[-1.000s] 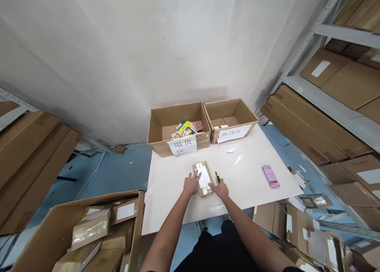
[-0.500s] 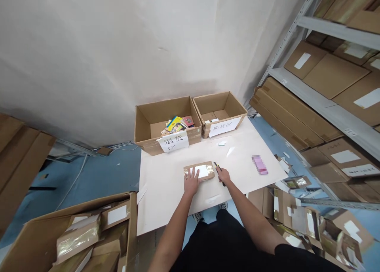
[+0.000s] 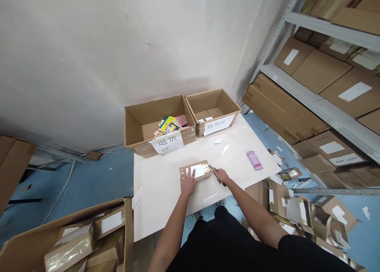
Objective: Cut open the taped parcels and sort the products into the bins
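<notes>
A small taped cardboard parcel (image 3: 199,169) with a white label lies flat on the white table (image 3: 160,185). My left hand (image 3: 188,181) rests on its near left corner, fingers spread flat. My right hand (image 3: 221,175) is closed round a black and yellow utility knife (image 3: 214,170), whose tip points at the parcel's right end.
Two open labelled cartons stand at the table's far edge: the left one (image 3: 139,123) holds colourful items, the right one (image 3: 221,99) a few flat pieces. A pink item (image 3: 254,160) lies on the right. A carton of parcels (image 3: 80,240) sits at my lower left; shelving with boxes (image 3: 320,78) fills the right.
The parcel was turned from lengthwise to crosswise on the table. My right hand left the parcel and took hold of the knife beside it. My view swung to the right.
</notes>
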{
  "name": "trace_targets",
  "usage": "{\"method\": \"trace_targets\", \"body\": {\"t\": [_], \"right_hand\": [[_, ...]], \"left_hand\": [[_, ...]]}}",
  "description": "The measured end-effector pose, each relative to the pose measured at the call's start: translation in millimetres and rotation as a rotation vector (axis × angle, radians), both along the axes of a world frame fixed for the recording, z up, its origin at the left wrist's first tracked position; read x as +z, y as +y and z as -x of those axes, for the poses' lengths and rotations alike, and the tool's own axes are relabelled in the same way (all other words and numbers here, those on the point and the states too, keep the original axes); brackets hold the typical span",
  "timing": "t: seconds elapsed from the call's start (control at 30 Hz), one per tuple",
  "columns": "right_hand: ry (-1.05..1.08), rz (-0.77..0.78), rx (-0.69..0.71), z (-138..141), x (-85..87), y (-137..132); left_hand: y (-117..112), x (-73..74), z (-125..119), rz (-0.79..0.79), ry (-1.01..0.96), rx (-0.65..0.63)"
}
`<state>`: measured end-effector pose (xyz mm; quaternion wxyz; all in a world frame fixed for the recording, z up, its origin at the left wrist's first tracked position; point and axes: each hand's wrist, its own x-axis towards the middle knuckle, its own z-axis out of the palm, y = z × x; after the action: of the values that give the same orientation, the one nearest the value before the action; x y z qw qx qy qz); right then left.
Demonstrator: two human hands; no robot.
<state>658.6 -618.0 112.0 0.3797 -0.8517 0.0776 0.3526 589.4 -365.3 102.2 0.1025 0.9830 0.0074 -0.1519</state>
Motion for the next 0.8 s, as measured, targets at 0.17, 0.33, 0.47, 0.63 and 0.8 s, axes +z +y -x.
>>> {"method": "trace_targets", "body": {"t": [0.17,0.33,0.47,0.63,0.8], "right_hand": [[0.010,-0.007,0.066,17.5,1.4,-14.1],[0.029,-0.072,-0.150,35.6,-15.6,-26.0],[0.049,-0.051,-0.404,59.6,-48.2,-35.9],[-0.153,-0.043,-0.416,48.3,-59.0,-65.5],[-0.267,0.153,-0.517,-7.3,-32.3,-71.2]], "left_hand": [[1.2,1.7,0.9,0.015,0.016,0.008],[2.2,20.8,-16.9,0.019,0.070,0.017],[15.6,38.9,-45.4,0.007,0.055,0.041],[42.6,36.0,-51.9,0.067,0.169,0.114],[42.1,29.5,-46.4,0.053,0.210,0.302]]}}
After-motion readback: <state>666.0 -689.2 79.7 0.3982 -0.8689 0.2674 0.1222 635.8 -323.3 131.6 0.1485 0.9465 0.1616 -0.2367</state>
